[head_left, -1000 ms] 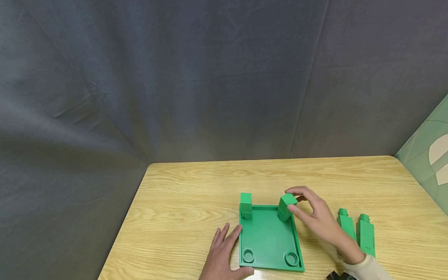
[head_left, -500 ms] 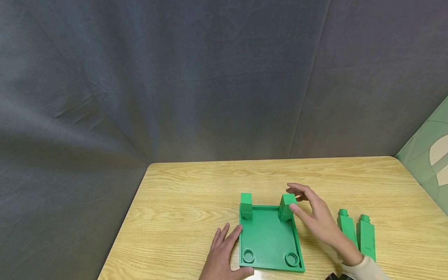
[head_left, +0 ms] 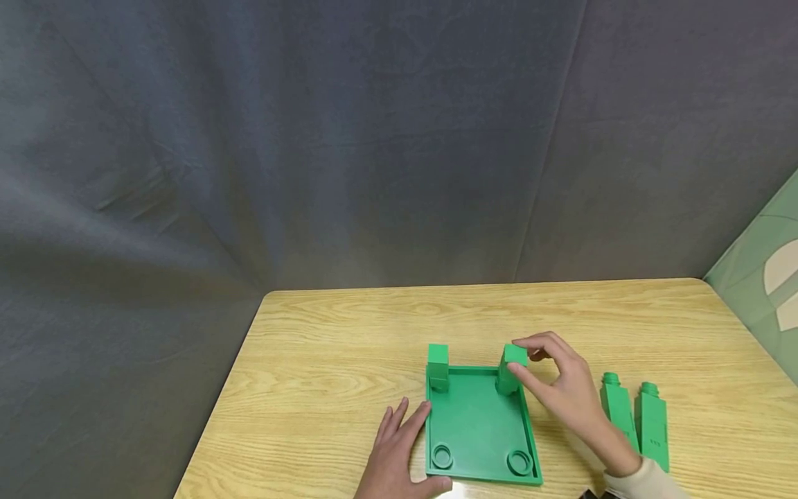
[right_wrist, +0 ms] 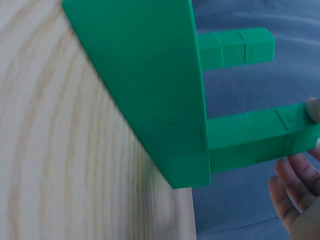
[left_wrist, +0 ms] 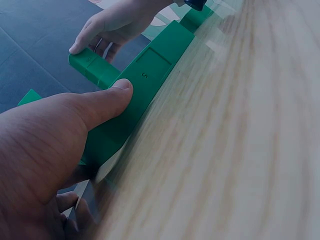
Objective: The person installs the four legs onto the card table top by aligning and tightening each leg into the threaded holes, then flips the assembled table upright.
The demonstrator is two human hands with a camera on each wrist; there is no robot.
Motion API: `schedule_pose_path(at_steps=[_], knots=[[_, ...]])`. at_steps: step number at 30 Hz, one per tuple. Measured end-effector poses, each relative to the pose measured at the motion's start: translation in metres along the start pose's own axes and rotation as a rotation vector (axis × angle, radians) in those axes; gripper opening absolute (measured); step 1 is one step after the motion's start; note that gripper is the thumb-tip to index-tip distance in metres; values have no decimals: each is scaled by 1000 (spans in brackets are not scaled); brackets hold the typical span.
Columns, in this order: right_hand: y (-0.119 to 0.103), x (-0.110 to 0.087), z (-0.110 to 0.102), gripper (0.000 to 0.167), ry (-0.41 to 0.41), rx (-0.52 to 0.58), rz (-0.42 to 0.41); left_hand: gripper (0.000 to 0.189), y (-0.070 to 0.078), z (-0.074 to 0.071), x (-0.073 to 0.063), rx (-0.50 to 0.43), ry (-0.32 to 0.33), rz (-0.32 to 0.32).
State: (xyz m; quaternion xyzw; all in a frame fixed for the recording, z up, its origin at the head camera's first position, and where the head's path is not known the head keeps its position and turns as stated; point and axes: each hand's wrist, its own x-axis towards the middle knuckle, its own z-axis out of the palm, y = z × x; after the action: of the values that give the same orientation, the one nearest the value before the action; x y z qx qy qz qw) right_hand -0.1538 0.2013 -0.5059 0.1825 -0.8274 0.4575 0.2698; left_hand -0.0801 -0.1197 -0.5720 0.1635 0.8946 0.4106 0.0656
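Note:
A green square tray-like board (head_left: 476, 423) lies on the table, raised rim upward. Upright at its far right corner stands a green square leg (head_left: 510, 371); my right hand (head_left: 567, 384) pinches its top between thumb and fingers. Another green leg (head_left: 438, 367) stands at the far left corner. My left hand (head_left: 395, 457) rests at the near left corner, fingers straight along the left edge and thumb against the near side. The left wrist view shows that thumb (left_wrist: 112, 97) flat on the board's side wall. Two round sockets, left (head_left: 442, 456) and right (head_left: 519, 461), sit in the near corners.
Right of the board, two more green legs, one nearer (head_left: 618, 412) and one farther right (head_left: 652, 423), lie on the wooden table (head_left: 324, 388) with threaded ends pointing away. A dark grey cloth (head_left: 399, 152) hangs behind the table's far edge.
The far right leg has turned about its upright axis. My right fingers loosened and spread half a second ago, and now pinch its top again. The left hand and board have stayed put.

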Motion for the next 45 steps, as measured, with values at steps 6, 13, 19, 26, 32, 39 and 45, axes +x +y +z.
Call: schedule_pose_path(at_steps=[6,13,19,26,32,39,45], knots=[[-4,-2,7,42,57,-18,14,102,0,0,0,-4,-1,6],[-4,-3,9,49,73,-10,20,102,0,0,0,-7,-5,-3],[1,-1,3,56,2,73,-61,101,1,0,-1,-14,-1,-3],[3,0,-3,50,-72,86,-75,101,2,-1,-1,-17,-1,-2],[2,-1,0,49,-35,73,-41,101,2,-3,-1,-22,-7,-10],[0,-2,4,45,4,71,22,101,3,-3,-2,-18,-3,-3],[-1,-3,6,41,19,53,70,101,3,-2,-1,-8,2,7]])
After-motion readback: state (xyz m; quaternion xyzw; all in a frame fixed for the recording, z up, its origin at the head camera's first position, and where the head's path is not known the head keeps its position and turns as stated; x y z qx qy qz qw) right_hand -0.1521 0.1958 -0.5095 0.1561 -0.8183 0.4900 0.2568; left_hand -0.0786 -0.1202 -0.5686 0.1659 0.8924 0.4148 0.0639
